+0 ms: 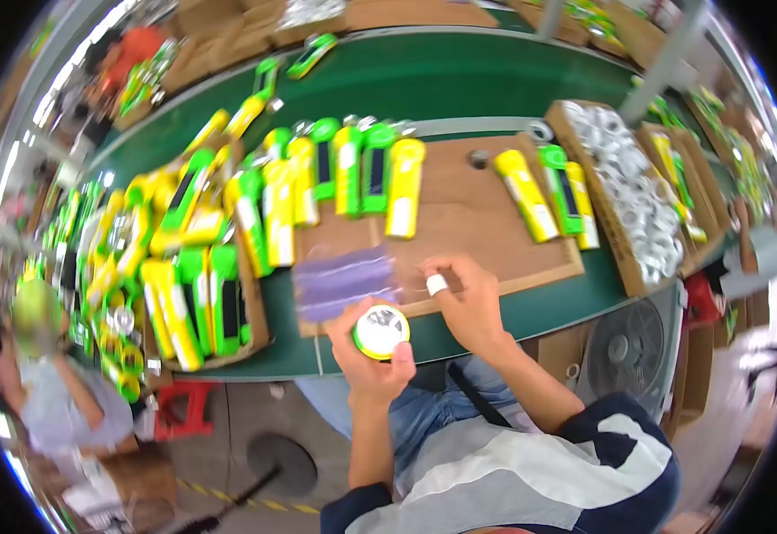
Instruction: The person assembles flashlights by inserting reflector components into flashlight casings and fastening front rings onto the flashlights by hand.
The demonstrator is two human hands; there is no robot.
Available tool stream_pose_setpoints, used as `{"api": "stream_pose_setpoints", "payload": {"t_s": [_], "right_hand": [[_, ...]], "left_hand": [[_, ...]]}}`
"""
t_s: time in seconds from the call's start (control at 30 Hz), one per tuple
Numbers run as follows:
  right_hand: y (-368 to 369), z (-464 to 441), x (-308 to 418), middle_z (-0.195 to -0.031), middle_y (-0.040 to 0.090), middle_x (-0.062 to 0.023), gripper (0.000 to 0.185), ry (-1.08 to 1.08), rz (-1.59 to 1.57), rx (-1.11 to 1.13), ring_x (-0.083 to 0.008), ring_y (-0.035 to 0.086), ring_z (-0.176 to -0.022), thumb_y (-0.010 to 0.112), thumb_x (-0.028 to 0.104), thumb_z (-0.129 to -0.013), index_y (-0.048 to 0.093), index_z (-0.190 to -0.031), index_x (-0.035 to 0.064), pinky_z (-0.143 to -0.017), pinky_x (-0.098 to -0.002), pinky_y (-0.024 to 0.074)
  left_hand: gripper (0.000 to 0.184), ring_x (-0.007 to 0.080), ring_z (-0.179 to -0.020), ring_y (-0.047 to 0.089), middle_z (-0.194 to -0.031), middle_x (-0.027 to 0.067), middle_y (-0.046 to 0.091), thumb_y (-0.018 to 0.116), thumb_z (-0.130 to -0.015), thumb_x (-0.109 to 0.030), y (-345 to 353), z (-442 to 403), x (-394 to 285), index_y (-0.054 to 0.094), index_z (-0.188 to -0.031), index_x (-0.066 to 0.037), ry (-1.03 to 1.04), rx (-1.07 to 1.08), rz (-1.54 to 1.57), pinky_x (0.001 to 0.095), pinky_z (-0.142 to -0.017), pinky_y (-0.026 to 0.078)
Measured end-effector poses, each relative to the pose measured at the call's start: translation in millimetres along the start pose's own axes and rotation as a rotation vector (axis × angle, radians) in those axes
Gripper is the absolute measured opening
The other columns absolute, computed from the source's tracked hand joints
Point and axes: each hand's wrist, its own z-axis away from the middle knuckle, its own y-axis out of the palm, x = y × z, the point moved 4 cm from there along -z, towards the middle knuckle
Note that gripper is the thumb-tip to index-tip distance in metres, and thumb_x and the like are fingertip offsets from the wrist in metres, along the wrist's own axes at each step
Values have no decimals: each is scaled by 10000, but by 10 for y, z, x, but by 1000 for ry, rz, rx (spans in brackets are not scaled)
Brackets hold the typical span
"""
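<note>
My left hand (369, 369) is wrapped round a round lamp head (381, 331) with a yellow-green rim and a silvery face turned up. To its right, my right hand (468, 303) has thumb and fingers pinched together above the board's front edge; a white band (436, 284) circles one finger. Whatever the pinch holds is too small to name. Beside my left hand a purple sheet (344, 280) lies on the brown board (459, 205). Yellow torches (404, 187) and green torches (377, 169) with dark panels lie beyond the sheet.
A box (620, 254) of silvery rings stands at the right, near more torches (522, 196). Piled torches (188, 294) fill the left side. A green belt (459, 76) runs behind. A co-worker (68, 400) is at the far left, and a fan (624, 351) stands below right.
</note>
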Motion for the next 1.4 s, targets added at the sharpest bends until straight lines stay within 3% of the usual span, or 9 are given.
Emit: {"api": "stream_pose_setpoints", "payload": {"t_s": [0.13,0.23,0.37,0.57,0.6,0.73,1.03,1.27,1.4], "right_hand": [[-580,-15,-19,-901,616,-41,119,469,-1121,302,-155,621,-856,634,53,-952,603,-1065,34,-783,-324,518],[-832,158,20,-956,626,-18,83,409,-658,326,-87,606,-848,608,95,-985,602,-1050,44,-725,-263,511],[-1028,269,-129,-946,650,1,139,378,-751,192,-86,616,-795,640,165,-993,602,-1065,52,-667,-260,515],[-1474,-83,80,-798,645,-19,54,434,-189,408,-128,632,-733,661,118,-930,644,-959,75,-682,-287,510],[-1720,-365,-302,-855,700,-124,136,94,503,329,-226,677,-742,583,163,-941,689,-993,96,-686,-349,527],[-2932,-1388,-1214,-1105,663,-217,358,244,993,-407,-390,654,-1076,582,359,-943,622,-1109,45,-867,-522,522],[-3205,-1799,-2165,-1198,612,-274,344,217,999,-290,-435,648,-1068,627,278,-897,651,-1088,-7,-902,-533,532],[-3084,-1682,-1728,-1198,604,-223,320,159,1106,-280,-394,631,-1117,641,222,-888,641,-1126,9,-936,-519,519],[-2990,-1318,-984,-1181,592,-215,257,-7,693,-263,-381,623,-1070,613,196,-922,582,-1116,30,-935,-474,495]], "left_hand": [[688,299,-871,695,-999,188,680,846,-727,-287,399,-12,-111,550,-1260,32,81,193,-241,379,-772,556],[701,353,-881,692,-1009,203,678,854,-743,-306,791,48,-78,549,-1275,32,64,296,-137,406,-788,550],[692,354,-891,697,-1045,226,675,856,-750,-296,1240,93,-163,544,-1273,33,55,383,-104,412,-775,552],[590,229,-833,690,-1016,173,668,778,-777,-187,1224,126,-130,503,-1258,15,10,325,63,341,-750,562],[583,228,-821,687,-1011,173,663,771,-788,-190,1136,173,2,490,-1259,8,-9,308,144,338,-750,562],[625,236,-717,656,-941,171,631,671,-900,-463,1043,61,-108,397,-1295,-64,-86,195,286,336,-669,544],[694,213,-576,593,-743,145,588,622,-911,-642,987,158,-74,389,-1261,-89,16,240,234,296,-552,486],[725,211,-605,606,-760,140,586,632,-907,-635,997,82,-47,381,-1285,-69,-48,273,243,314,-557,506],[722,221,-609,609,-796,151,597,658,-896,-622,1107,80,-76,405,-1271,-59,-179,359,324,327,-532,504]]}}
